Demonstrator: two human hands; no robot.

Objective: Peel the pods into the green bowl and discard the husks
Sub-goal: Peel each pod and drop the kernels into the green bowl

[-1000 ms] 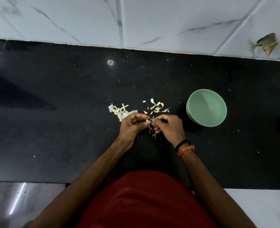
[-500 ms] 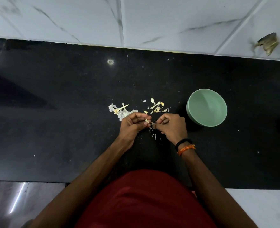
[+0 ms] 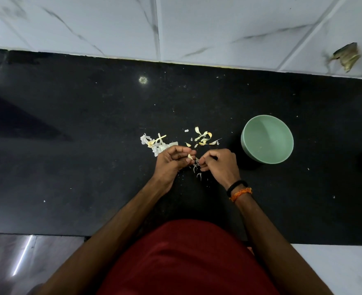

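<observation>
Our hands have moved slightly apart: the left hand (image 3: 173, 160) now pinches one pod (image 3: 190, 156), the right hand (image 3: 219, 165) a husk (image 3: 197, 161). One bowl (image 3: 267, 139) stands right; two husk heaps (image 3: 158, 143) lie on the surface (image 3: 90, 167).

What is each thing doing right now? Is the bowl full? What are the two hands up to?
Green bowl: upright on the counter, looks empty.
Left hand: curled, pinching a small pale pod.
Right hand: curled, pinching a wisp of husk off the pod.
Husk pieces: loose on the counter behind the hands.
White scraps: heaped by the left hand.
</observation>
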